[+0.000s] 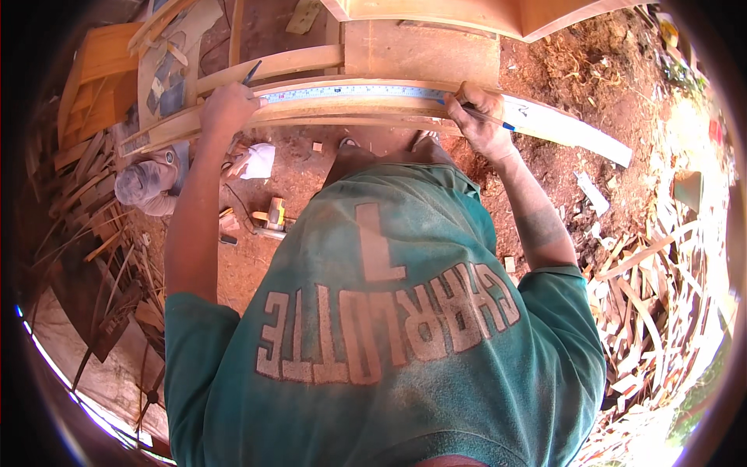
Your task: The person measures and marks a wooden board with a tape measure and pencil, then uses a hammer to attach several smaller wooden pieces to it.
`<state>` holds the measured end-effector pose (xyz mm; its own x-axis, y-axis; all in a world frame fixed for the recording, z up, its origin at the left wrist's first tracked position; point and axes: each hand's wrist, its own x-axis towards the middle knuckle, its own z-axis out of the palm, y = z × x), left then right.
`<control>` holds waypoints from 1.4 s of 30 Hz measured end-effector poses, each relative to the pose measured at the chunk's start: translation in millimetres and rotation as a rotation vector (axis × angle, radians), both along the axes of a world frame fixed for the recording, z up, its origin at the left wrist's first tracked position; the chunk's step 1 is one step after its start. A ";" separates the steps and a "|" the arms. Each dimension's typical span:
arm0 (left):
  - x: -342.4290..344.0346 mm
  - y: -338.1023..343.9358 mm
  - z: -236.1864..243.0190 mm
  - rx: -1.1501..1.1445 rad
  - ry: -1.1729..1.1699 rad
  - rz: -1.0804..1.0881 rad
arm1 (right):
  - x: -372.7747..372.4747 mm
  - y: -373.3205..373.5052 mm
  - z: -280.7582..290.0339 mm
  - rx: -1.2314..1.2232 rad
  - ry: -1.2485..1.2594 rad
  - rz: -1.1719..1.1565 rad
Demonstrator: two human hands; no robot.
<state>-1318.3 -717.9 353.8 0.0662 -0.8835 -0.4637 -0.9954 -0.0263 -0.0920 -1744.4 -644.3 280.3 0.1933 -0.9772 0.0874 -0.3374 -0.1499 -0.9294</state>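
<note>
A pale measuring tape [342, 91] lies stretched along a long wooden board [334, 110] in front of me, between my two hands. My left hand [226, 110] is closed at the tape's left end, over the board. A thin dark pointed thing [251, 72], like a pencil or pen, sticks up beside its fingers. At the tape's other end, my right hand [484, 123] is closed around a dark pen [490, 117] with a blue tip. Its thumb and fingers meet the tape and the board's edge; what else they hold is hidden.
Wooden frames [436, 15] stand beyond the board, with an orange-brown wooden piece [101, 70] at far left. Another person [152, 179] crouches at left. A yellow power tool [274, 214] lies on the ground. Heaps of wood offcuts [638, 296] line both sides.
</note>
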 end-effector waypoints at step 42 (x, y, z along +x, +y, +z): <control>-10.3 3.8 10.8 0.007 -0.049 0.145 | 143.0 -23.8 10.9 0.021 -0.002 0.046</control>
